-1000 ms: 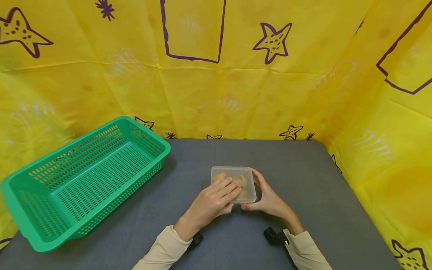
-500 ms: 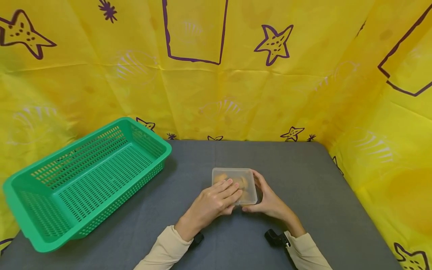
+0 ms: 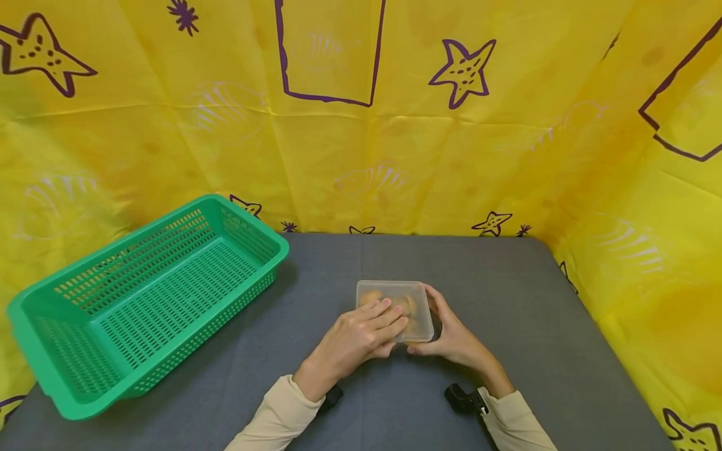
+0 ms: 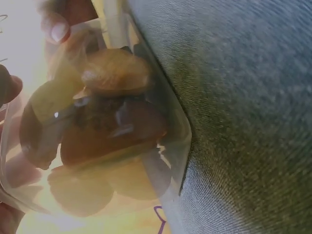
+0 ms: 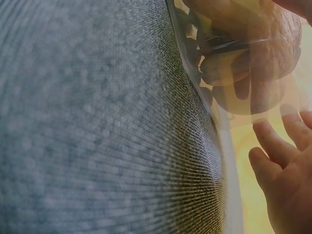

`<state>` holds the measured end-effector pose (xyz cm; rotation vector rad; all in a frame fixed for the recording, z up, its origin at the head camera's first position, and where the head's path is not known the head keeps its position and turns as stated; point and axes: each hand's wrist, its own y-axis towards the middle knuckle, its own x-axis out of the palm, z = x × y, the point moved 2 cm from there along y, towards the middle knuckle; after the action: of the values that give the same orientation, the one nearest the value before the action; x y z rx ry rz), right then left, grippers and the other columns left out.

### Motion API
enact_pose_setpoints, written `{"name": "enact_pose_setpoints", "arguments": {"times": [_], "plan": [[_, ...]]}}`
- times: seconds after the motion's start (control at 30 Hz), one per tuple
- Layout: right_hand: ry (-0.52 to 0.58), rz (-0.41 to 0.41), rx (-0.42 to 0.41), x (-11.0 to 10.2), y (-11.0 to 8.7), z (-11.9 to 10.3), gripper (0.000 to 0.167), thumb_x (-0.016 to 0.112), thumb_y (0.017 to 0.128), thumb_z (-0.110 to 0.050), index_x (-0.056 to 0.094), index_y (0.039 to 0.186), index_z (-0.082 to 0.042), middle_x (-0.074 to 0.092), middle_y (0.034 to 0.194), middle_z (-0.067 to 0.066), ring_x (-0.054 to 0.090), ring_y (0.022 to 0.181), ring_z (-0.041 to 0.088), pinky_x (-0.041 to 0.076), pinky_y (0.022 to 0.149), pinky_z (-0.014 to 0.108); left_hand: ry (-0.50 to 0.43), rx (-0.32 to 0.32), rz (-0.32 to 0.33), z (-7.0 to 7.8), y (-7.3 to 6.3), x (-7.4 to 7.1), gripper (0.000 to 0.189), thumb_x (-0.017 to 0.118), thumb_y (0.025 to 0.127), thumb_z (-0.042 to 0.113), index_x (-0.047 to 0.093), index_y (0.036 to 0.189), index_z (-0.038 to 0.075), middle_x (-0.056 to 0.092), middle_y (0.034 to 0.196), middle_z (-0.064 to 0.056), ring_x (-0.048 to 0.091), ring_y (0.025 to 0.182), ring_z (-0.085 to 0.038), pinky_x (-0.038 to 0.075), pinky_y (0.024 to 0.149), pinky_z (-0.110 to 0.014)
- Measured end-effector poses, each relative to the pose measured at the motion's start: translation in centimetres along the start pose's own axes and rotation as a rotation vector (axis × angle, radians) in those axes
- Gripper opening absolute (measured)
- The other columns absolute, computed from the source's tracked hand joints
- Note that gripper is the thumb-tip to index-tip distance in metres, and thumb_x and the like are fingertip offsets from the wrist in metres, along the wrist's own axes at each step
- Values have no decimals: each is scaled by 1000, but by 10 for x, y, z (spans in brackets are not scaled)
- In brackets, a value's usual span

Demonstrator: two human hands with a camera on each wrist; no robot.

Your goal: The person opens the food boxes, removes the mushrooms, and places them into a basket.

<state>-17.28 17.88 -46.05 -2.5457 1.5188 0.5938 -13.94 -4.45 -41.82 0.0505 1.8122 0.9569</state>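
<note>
A yellow backdrop [image 3: 316, 156] is rising behind the far edge and along the right side, its dark-outlined starfish showing. A grey tabletop [image 3: 479, 263] is spreading out before it. A green basket [image 3: 176, 300] is standing at left, lying at a slant. Pale sleeves [image 3: 276, 413] are reaching in from the near edge. The left hand [image 3: 352, 338] is resting on the container's top, its fingers lying nearly straight and close together. The right hand [image 3: 454, 338] is gripping the right end, fingers curling round the far right side and thumb pressing the near right corner. The translucent container [image 3: 422, 316] is sitting between them, near the middle, well apart from the basket. Brown rounded pieces [image 4: 114, 129] are crowding inside it.
</note>
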Motion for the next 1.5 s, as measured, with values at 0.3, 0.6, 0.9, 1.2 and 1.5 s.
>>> {"name": "enact_pose_setpoints", "arguments": {"times": [0.3,0.6,0.9,1.2,1.5], "plan": [[-20,-8,10,-1,1,-1,117,89,73,-17,10,158,-21,28,160,15,32,143,39,40,105,30,-143,-56,-38,-3,-1,-5,40,80,84,24,72,122,15,69,128,-2,62,124,-22,49,105,-32],[-19,-13,15,0,2,-3,118,90,72,-17,10,158,-23,31,157,17,38,137,39,42,102,47,-227,-77,55,-13,0,-14,35,81,82,24,74,115,13,71,118,-3,63,115,-22,49,104,-36],[-54,15,33,0,2,-3,118,92,68,-20,14,157,-23,37,150,15,45,125,33,43,99,46,-298,-199,86,-29,-4,-31,30,80,83,27,75,109,14,72,114,-2,63,108,-19,53,95,-35],[-39,21,30,-1,0,-1,117,93,67,-20,16,154,-24,38,148,10,47,128,30,44,100,31,-396,-271,143,-36,-5,-32,26,79,85,19,74,110,12,72,109,-1,62,106,-18,53,92,-33],[-35,33,-5,0,-1,-1,115,92,68,-17,12,151,-13,23,156,19,27,146,48,22,115,67,-490,-341,227,-40,-6,-34,29,74,87,9,72,116,6,72,114,-8,67,108,-22,55,94,-35]]}}
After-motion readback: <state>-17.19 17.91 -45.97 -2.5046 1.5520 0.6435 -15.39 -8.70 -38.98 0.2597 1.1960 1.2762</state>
